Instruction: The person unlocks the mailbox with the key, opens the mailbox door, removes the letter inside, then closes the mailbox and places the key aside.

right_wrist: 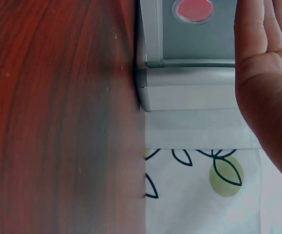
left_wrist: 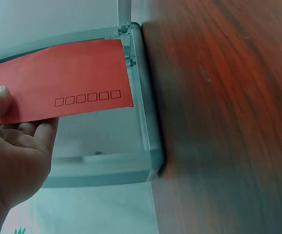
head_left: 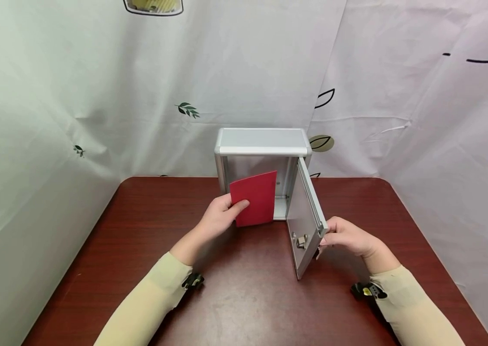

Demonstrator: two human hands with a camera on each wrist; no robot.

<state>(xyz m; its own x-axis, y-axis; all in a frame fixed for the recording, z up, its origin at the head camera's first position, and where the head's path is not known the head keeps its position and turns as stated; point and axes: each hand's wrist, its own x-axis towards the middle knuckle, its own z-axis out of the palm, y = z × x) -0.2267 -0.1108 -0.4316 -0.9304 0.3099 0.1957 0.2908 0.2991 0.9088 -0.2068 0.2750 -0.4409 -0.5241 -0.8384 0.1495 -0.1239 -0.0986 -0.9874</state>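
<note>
- Left arm: you are angling the forearm forward and inward, and your left hand (head_left: 218, 215) is pointing toward the opening of the silver box (head_left: 263, 139).
- Left grip: you are pinching the red envelope (head_left: 258, 197) by its left side, with the thumb lying on one face and the fingers curling behind.
- Envelope: it is standing upright with a slight tilt in front of the box opening, its top edge rising to the right; a row of six small squares (left_wrist: 87, 97) is showing on it in the left wrist view.
- Right arm: you are angling this forearm forward and inward from the other side, wrist above the table (head_left: 118, 230).
- Right grip: your right hand (head_left: 349, 236) is gripping the door (head_left: 302, 206) at its free edge; the fingertips are partly hiding behind it.
- Door: it is standing open toward you at the right of the opening, and the lock (head_left: 301, 241) is showing on its inner face.
</note>
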